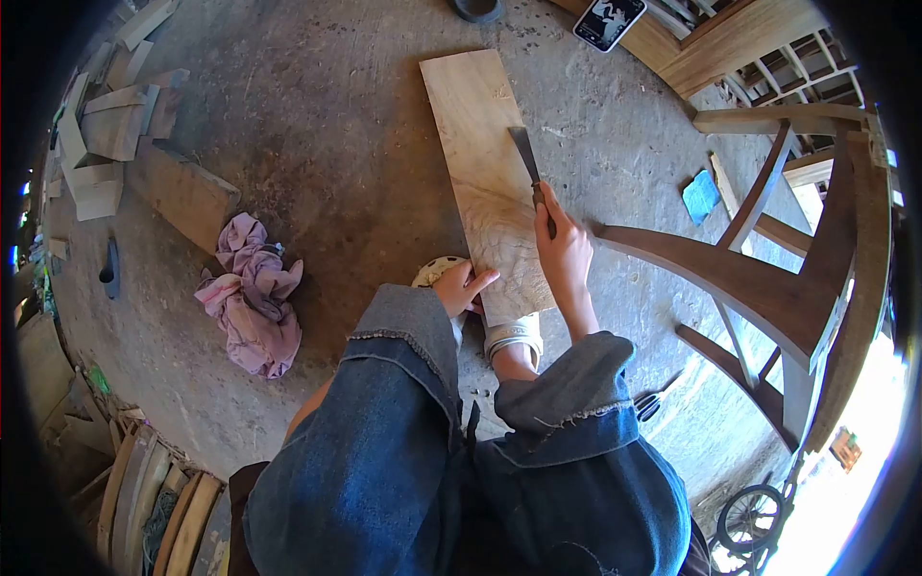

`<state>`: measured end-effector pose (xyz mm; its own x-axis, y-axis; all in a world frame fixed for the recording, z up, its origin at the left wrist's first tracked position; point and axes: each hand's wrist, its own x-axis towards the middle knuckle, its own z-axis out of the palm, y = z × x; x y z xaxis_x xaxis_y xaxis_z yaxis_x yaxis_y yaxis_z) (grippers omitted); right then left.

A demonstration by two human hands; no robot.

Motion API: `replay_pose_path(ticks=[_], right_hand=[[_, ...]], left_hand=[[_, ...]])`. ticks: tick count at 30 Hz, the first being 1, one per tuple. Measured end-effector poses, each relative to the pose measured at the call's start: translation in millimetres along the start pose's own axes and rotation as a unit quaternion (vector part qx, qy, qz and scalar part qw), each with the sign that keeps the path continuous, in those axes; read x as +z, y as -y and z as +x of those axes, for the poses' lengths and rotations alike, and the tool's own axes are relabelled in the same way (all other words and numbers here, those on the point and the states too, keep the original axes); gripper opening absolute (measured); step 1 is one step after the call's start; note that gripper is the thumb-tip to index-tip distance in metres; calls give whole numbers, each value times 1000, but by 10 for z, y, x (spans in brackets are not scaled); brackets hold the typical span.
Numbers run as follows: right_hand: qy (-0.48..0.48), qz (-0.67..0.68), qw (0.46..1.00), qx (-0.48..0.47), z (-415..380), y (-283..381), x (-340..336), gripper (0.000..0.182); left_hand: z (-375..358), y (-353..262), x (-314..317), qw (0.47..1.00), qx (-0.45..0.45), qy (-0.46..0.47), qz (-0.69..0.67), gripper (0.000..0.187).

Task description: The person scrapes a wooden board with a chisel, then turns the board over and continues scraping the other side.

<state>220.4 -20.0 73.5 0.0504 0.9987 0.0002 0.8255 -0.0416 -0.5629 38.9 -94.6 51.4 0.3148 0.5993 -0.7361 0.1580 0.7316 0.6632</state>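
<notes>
A long wooden board (475, 144) lies at a slant in the middle, its near end between my hands and over my foot. My right hand (562, 240) is closed around the handle of a scraper (523, 152), whose dark flat blade rests at the board's right edge. On the board's left edge, near its lower end, my left hand (461, 287) grips the wood, with the thumb on top and the other fingers partly hidden beneath.
Left of me lie a crumpled pink cloth (252, 298) and stacked wood scraps (113, 125). A wooden chair frame (730, 278) stands at right, near a blue piece (701, 197) and scissors (649, 407). A phone (609, 21) is at the top.
</notes>
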Motion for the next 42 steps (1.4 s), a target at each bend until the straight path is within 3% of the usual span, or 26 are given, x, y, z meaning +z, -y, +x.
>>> replay_pose_path(ticks=[10, 22, 26, 28, 32, 34, 42], right_hand=[[-2, -11, 1000, -13, 346, 55, 95, 33], [-14, -11, 1000, -18, 222, -2, 45, 35], [-13, -23, 999, -21, 239, 25, 29, 34], [-15, -28, 999, -11, 178, 15, 20, 33], [-4, -20, 1000, -1, 160, -18, 11, 34], [-19, -28, 999, -22, 237, -12, 39, 34], [-7, -1, 1000, -8, 100, 17, 3, 34]], left_hand=[[107, 162, -18, 996, 16, 25, -83, 60], [109, 158, -29, 999, -13, 20, -47, 57], [104, 144, -8, 996, 24, 18, -84, 57], [86, 98, -30, 999, -24, 12, -21, 52], [120, 195, -20, 999, -27, 8, -29, 52], [180, 301, -19, 998, 5, 18, -62, 60], [34, 21, -24, 1000, -10, 4, -17, 53]])
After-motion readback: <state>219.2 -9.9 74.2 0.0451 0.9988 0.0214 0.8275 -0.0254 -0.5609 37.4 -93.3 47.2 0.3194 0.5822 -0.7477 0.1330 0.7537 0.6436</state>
